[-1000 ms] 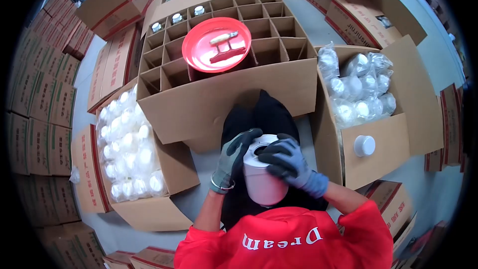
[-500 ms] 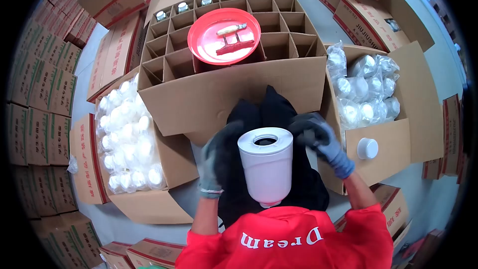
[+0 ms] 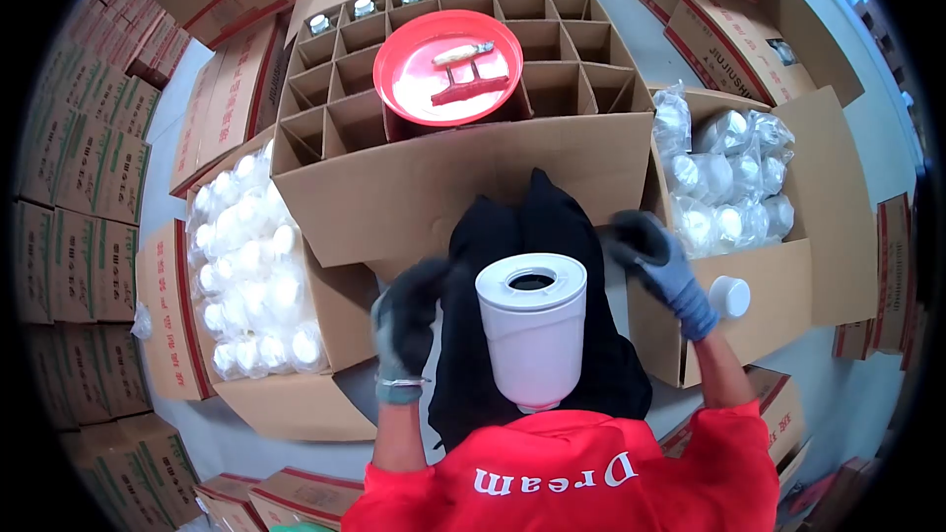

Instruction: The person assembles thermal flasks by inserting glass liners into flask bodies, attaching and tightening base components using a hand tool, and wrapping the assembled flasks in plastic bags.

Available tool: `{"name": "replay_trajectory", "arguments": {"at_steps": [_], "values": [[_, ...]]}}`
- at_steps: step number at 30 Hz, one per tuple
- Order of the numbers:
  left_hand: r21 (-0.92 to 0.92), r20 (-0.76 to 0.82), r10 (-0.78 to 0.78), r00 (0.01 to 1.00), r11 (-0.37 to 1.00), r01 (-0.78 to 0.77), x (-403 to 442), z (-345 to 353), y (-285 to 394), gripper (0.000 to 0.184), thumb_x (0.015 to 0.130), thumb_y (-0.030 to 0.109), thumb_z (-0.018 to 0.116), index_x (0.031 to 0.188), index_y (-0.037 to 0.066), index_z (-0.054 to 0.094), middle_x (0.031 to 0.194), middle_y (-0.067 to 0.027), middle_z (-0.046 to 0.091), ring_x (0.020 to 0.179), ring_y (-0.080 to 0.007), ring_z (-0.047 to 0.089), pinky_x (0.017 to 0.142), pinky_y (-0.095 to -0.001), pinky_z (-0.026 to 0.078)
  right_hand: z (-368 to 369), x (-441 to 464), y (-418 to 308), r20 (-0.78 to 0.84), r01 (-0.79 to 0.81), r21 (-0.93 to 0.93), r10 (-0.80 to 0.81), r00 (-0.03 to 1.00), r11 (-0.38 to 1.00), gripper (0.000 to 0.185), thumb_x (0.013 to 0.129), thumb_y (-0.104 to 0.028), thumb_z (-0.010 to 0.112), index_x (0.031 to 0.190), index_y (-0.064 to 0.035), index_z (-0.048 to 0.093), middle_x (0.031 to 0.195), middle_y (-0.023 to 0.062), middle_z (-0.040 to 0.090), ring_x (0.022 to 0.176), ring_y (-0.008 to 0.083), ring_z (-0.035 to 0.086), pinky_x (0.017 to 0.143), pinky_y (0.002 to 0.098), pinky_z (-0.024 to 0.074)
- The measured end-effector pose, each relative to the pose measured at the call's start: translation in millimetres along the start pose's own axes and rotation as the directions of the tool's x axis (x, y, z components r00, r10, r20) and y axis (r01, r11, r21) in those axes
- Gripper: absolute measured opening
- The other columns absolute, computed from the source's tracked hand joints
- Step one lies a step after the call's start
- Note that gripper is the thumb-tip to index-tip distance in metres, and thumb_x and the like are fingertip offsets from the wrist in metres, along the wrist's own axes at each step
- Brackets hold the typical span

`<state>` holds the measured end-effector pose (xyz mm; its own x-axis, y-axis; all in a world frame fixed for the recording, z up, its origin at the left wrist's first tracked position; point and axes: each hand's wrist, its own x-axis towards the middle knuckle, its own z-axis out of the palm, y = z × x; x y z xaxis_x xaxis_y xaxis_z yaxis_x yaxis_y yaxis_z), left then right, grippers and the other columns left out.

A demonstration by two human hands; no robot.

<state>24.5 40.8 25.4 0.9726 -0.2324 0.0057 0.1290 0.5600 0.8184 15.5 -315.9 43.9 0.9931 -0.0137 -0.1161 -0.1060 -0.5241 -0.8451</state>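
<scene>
A white cylindrical container [image 3: 535,340] with a round dark opening in its top rests on the lap between my legs, touched by neither hand. To its left is my left hand [image 3: 407,320] in a grey glove, its dark fingers smeared by motion. My right hand [image 3: 658,261], gloved in blue-grey, is raised to the right of the container, near the right carton; its fingers are blurred too. Ahead, a red round lid [image 3: 404,69] lies on the divided carton [image 3: 463,192], with a red-framed tool [image 3: 471,91] with a pale handle on it.
Left, an open carton [image 3: 340,335] holds several plastic-wrapped white containers [image 3: 246,266]. Right, another carton [image 3: 754,286] holds wrapped containers [image 3: 724,177], with a white cap [image 3: 729,297] at its near side. Several capped bottles [image 3: 365,7] stand in the divided carton. Stacked boxes [image 3: 79,256] line the left.
Both hands have come off the white container and moved apart, the left one leftward and the right one rightward. The container now stands uncovered on the lap. The view has shifted slightly.
</scene>
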Motion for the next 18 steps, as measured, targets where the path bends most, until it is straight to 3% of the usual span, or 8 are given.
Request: {"name": "replay_trajectory", "arguments": {"at_steps": [2, 3, 5, 6, 8, 10, 12, 18], "values": [[0.586, 0.051, -0.04, 0.998, 0.81, 0.002, 8.5, 11.5, -5.2, 0.038, 0.094, 0.023, 0.054, 0.12, -0.004, 0.062, 0.119, -0.0175, 0.064, 0.113, -0.0264, 0.059, 0.099, -0.0382, 0.044, 30.2, -6.7, -26.2, 0.128, 0.181, 0.275, -0.222, 0.967, 0.944, 0.046, 0.078, -0.015, 0.077, 0.117, 0.0004, 0.059, 0.11, 0.0152, 0.061, 0.104, 0.0265, 0.061, 0.093, 0.0364, 0.0478], [0.734, 0.065, -0.097, 0.993, 0.679, 0.018, 10.2, 10.0, -8.8, 0.04, 0.093, 0.022, 0.054, 0.122, -0.004, 0.062, 0.121, -0.0182, 0.065, 0.116, -0.0249, 0.059, 0.101, -0.0382, 0.043, 26.9, -4.4, -38.4, 0.158, 0.235, 0.12, -0.252, 0.955, 0.965, 0.046, 0.078, -0.015, 0.076, 0.117, 0.0007, 0.059, 0.107, 0.016, 0.062, 0.102, 0.0247, 0.061, 0.09, 0.0359, 0.0491], [0.019, 0.208, -0.041, 0.977, 0.999, 0.038, 1.5, 14.6, 14.2, 0.039, 0.088, 0.018, 0.063, 0.12, -0.005, 0.063, 0.119, -0.0184, 0.065, 0.115, -0.0259, 0.059, 0.102, -0.0384, 0.043, 7.9, -1.0, -9.1, -0.122, 0.131, -0.116, -0.146, 0.982, 0.984, 0.048, 0.079, -0.016, 0.076, 0.121, 0.0005, 0.058, 0.109, 0.0162, 0.063, 0.102, 0.0233, 0.061, 0.091, 0.0349, 0.0493], [0.191, 0.113, -0.084, 0.99, 0.98, 0.062, -0.8, 5.4, 14.0, 0.046, 0.085, 0.022, 0.067, 0.123, -0.004, 0.061, 0.123, -0.0188, 0.063, 0.121, -0.0272, 0.055, 0.105, -0.0393, 0.041, -0.4, -0.7, 3.4, -0.257, 0.053, -0.223, -0.111, 0.96, 0.973, 0.05, 0.08, -0.017, 0.076, 0.122, 0.0005, 0.057, 0.11, 0.0163, 0.064, 0.102, 0.0226, 0.061, 0.091, 0.0345, 0.0494], [0.497, -0.082, -0.167, 0.983, 0.848, 0.186, -0.6, -0.1, 21.3, 0.062, 0.081, 0.032, 0.074, 0.129, -0.003, 0.056, 0.132, -0.0196, 0.057, 0.131, -0.0299, 0.047, 0.11, -0.0412, 0.036, -0.8, -6.2, -6.5, 0.035, -0.094, 0.144, 0.089, 0.995, 0.985, 0.053, 0.081, -0.017, 0.075, 0.127, -0.0006, 0.055, 0.114, 0.016, 0.064, 0.102, 0.0225, 0.063, 0.091, 0.0336, 0.0494], [0.484, 0.166, -0.08, 0.983, 0.875, -0.011, 22.0, 31.4, 11.4, 0.071, 0.079, 0.037, 0.075, 0.135, 0.0, 0.052, 0.14, -0.0195, 0.051, 0.137, -0.0309, 0.041, 0.112, -0.0426, 0.034, 26.4, -12.1, -32.1, 0.237, -0.085, 0.364, -0.004, 0.972, 0.927, 0.055, 0.081, -0.016, 0.074, 0.129, -0.0008, 0.053, 0.113, 0.0155, 0.064, 0.102, 0.0222, 0.063, 0.09, 0.0335, 0.0498], [0.783, 0.515, -0.194, 0.835, 0.503, -0.366, 43.1, 36.4, 9.7, 0.082, 0.076, 0.044, 0.077, 0.141, 0.004, 0.047, 0.146, -0.0184, 0.044, 0.14, -0.0348, 0.036, 0.112, -0.0441, 0.032, 33.2, -7.6, -60.3, 0.112, 0.335, 0.077, -0.342, 0.933, 0.939, 0.059, 0.081, -0.022, 0.074, 0.132, -0.0019, 0.052, 0.124, 0.0161, 0.061, 0.114, 0.0279, 0.06, 0.099, 0.0364, 0.046], [0.727, 0.453, -0.065, 0.889, 0.605, -0.326, 68.5, 41.2, 31.3, 0.064, 0.087, 0.05, 0.064, 0.136, 0.009, 0.056, 0.143, -0.0189, 0.048, 0.135, -0.0362, 0.042, 0.11, -0.0437, 0.034, 45.9, 8.1, -62.2, 0.031, 0.563, 0.042, -0.565, 0.825, 0.825, 0.077, 0.08, -0.028, 0.075, 0.143, -0.004, 0.04, 0.141, 0.0214, 0.045, 0.126, 0.038, 0.048, 0.109, 0.0426, 0.0358]]}}
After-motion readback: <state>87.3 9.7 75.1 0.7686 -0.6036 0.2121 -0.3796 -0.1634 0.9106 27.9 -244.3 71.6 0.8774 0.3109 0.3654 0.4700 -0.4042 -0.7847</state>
